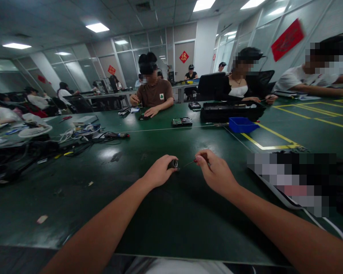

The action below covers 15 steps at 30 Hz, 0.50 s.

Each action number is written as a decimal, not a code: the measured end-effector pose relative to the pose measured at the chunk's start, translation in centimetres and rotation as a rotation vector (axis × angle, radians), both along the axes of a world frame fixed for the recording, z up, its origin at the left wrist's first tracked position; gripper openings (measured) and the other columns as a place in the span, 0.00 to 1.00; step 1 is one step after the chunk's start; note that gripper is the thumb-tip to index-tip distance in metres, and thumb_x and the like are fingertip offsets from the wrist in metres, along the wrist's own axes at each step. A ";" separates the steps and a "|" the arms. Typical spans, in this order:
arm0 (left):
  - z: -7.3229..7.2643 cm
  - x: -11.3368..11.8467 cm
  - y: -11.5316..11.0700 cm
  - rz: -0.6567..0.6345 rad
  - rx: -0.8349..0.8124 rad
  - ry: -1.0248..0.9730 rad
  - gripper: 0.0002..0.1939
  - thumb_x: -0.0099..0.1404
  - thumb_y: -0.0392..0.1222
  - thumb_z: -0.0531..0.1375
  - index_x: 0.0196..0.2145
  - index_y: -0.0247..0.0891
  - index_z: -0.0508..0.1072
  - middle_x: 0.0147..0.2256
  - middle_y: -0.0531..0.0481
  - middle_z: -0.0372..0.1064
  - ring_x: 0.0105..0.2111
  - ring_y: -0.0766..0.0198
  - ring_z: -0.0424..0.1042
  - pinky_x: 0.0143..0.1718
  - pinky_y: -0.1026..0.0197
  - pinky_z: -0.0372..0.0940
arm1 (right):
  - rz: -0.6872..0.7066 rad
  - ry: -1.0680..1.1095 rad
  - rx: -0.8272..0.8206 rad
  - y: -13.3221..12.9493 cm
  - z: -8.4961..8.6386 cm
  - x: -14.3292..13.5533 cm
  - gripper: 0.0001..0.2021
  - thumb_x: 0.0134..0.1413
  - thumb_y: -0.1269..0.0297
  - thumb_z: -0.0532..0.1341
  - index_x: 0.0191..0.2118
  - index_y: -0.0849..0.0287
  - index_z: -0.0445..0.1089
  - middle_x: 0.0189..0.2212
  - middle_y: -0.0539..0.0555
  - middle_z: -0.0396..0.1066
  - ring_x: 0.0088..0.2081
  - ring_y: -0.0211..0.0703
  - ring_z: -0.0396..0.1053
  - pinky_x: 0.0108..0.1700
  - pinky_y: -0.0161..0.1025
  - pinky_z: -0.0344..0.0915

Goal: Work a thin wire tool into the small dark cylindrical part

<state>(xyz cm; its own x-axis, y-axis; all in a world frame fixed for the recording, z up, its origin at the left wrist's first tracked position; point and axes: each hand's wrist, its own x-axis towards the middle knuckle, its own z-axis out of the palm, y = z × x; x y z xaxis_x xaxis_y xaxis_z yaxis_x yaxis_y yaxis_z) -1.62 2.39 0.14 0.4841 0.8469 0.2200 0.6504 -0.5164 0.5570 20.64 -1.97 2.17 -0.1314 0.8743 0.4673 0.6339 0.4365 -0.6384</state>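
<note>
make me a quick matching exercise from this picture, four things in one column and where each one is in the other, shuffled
Things
1. dark cylindrical piece with a metallic ring at its end
2. slim tool with a thin straight shaft
3. blue open-topped plastic bin
4. flat rectangular device with a green circuit board

Places
A. left of the long black tray
B. in the right hand
C. just in front of the black tray
D. in the left hand

Pairs: 1-D, 2-B, 3-C, 4-A
</note>
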 end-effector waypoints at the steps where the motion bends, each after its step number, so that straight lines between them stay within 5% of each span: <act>1: 0.0 0.0 0.0 0.023 -0.006 -0.005 0.16 0.65 0.37 0.62 0.51 0.41 0.70 0.50 0.47 0.69 0.50 0.57 0.68 0.54 0.53 0.64 | -0.010 0.010 0.001 0.0 0.0 0.1 0.10 0.67 0.59 0.50 0.42 0.56 0.66 0.33 0.54 0.74 0.35 0.46 0.74 0.35 0.41 0.65; 9: 0.2 -0.3 0.0 0.099 -0.020 0.040 0.22 0.67 0.37 0.57 0.58 0.42 0.63 0.56 0.45 0.65 0.56 0.57 0.65 0.59 0.52 0.61 | -0.018 0.046 0.011 -0.2 0.0 0.1 0.11 0.68 0.58 0.50 0.43 0.57 0.67 0.34 0.54 0.75 0.37 0.47 0.74 0.37 0.42 0.65; 15: 0.5 0.4 -0.4 0.160 -0.003 0.323 0.17 0.68 0.56 0.55 0.47 0.45 0.72 0.44 0.48 0.72 0.44 0.53 0.71 0.42 0.52 0.67 | -0.012 0.058 -0.004 -0.2 0.1 0.0 0.11 0.68 0.58 0.50 0.42 0.56 0.67 0.34 0.54 0.75 0.37 0.46 0.74 0.36 0.41 0.65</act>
<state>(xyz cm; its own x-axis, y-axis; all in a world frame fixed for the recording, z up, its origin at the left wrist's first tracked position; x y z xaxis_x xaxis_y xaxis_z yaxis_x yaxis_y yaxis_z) -1.22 1.98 0.64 0.3891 0.9182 0.0744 0.8658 -0.3921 0.3107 20.69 -2.19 2.28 -0.0936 0.8777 0.4700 0.6011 0.4261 -0.6761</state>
